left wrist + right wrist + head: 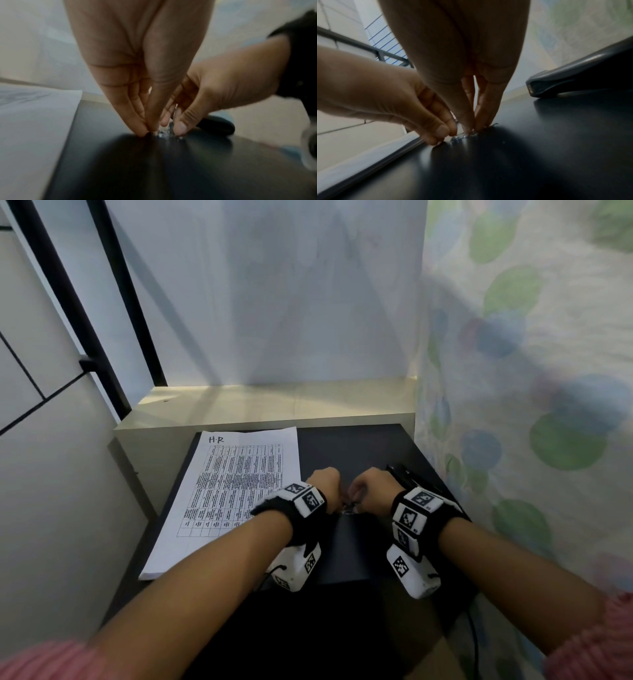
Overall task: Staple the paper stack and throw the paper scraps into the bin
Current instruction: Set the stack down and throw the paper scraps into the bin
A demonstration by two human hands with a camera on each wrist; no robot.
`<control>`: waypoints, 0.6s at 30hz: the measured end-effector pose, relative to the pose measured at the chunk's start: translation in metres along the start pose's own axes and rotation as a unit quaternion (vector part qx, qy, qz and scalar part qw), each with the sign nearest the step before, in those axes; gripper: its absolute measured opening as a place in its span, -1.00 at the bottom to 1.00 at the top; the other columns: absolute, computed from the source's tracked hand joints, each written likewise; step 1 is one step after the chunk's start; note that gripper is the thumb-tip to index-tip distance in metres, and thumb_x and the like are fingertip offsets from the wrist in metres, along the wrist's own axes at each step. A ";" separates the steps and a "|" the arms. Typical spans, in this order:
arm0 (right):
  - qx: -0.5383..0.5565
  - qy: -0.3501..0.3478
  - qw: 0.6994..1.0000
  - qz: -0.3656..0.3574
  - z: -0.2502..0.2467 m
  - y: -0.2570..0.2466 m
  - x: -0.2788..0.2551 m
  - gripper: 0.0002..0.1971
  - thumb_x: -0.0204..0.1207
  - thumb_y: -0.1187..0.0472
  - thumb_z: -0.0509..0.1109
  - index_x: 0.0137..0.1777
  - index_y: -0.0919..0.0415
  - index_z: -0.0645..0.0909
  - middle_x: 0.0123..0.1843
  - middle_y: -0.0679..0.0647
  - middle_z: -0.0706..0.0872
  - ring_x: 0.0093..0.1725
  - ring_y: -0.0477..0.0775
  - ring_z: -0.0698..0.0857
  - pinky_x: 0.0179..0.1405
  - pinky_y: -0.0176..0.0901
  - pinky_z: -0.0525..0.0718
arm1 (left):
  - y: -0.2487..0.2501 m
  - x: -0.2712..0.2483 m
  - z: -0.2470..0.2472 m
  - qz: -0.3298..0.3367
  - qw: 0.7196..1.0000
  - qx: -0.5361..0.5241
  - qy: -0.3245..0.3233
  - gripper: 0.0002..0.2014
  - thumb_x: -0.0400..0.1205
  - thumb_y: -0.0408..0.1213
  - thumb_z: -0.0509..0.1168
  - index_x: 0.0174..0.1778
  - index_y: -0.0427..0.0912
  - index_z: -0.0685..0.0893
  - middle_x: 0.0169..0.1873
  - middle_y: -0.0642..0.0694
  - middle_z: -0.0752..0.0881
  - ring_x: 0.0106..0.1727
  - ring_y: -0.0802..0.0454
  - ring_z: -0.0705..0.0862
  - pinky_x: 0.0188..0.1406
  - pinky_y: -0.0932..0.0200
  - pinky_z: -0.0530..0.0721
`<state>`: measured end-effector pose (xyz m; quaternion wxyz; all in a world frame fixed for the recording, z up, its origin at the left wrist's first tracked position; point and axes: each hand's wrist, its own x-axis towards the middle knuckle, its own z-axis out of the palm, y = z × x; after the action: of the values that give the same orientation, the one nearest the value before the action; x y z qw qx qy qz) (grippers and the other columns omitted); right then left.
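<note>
Wrist views alone are showing the left hand (pixel 145 94) and right hand (pixel 467 81) pinching small shiny scraps (pixel 165 133) on the black worktop (pixel 352 446); paper stack (pixel 236 484) lying left, stapler (pixel 583 75) right, a dotted curtain (pixel 534 371) hanging beside.

— What are we seeing of the paper stack (pixel 226 498)?
— We are seeing it lying flat on the left of the dark counter (pixel 356 446), a printed table facing up, "H·R" handwritten on top.
— And the stapler (pixel 583 75)?
— We are finding it lying at the right edge, dark and closed.
</note>
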<state>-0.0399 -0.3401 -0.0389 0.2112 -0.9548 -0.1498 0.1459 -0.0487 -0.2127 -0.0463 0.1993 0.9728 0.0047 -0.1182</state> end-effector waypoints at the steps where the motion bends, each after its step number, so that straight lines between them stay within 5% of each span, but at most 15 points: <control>1: 0.013 0.009 1.000 0.002 -0.003 0.003 0.001 -0.69 0.32 0.40 0.54 0.09 0.27 0.74 0.09 0.17 0.81 0.07 0.05 0.76 -0.03 -0.34 0.59 | -0.003 0.000 -0.003 -0.004 1.000 -0.012 0.009 -0.64 0.46 -0.38 0.42 0.20 -0.27 0.67 0.21 -0.22 0.72 0.21 -0.16 0.72 0.18 0.11 0.69; 4: 0.021 0.012 0.999 0.024 -0.010 0.013 0.000 -0.67 0.26 0.38 0.60 0.06 0.22 0.75 0.05 0.13 0.80 -0.07 -0.03 0.69 0.03 -0.27 0.64 | -0.017 -0.001 -0.014 -0.013 0.999 -0.028 0.032 -0.61 0.47 -0.41 0.42 0.24 -0.24 0.63 0.28 -0.19 0.66 0.27 -0.13 0.68 0.19 0.16 0.65; 13: 0.047 0.015 0.999 0.007 0.006 -0.001 0.010 -0.70 0.26 0.44 0.56 0.01 0.27 0.76 -0.01 0.20 0.84 -0.02 0.03 0.78 0.12 -0.17 0.71 | -0.011 -0.010 -0.012 0.055 0.995 -0.073 -0.041 -0.63 0.46 -0.49 0.38 0.21 -0.32 0.64 0.12 -0.29 0.78 0.21 -0.19 0.73 0.25 -0.03 0.68; 16: -0.002 -0.006 1.000 -0.008 -0.002 -0.001 0.006 -0.57 0.24 0.34 0.62 0.15 0.23 0.71 0.04 0.10 0.79 0.00 0.02 0.73 -0.05 -0.29 0.65 | -0.020 -0.010 -0.020 0.061 0.998 -0.034 0.006 -0.63 0.50 -0.44 0.32 0.25 -0.23 0.57 0.20 -0.20 0.72 0.26 -0.15 0.67 0.24 0.08 0.61; 18: -0.081 -0.048 0.995 -0.041 -0.004 -0.004 0.002 -0.43 0.28 0.20 0.61 0.33 0.16 0.61 0.26 0.09 0.70 0.19 0.05 0.67 0.13 -0.25 0.56 | -0.027 -0.011 -0.025 0.054 0.998 -0.025 0.020 -0.64 0.51 -0.47 0.27 0.25 -0.23 0.55 0.21 -0.19 0.71 0.27 -0.14 0.65 0.22 0.08 0.60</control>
<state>-0.0375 -0.3371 -0.0342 0.1314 -0.9539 -0.2100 0.1697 -0.0552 -0.1775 -0.0324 0.2298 0.9685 -0.0404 -0.0874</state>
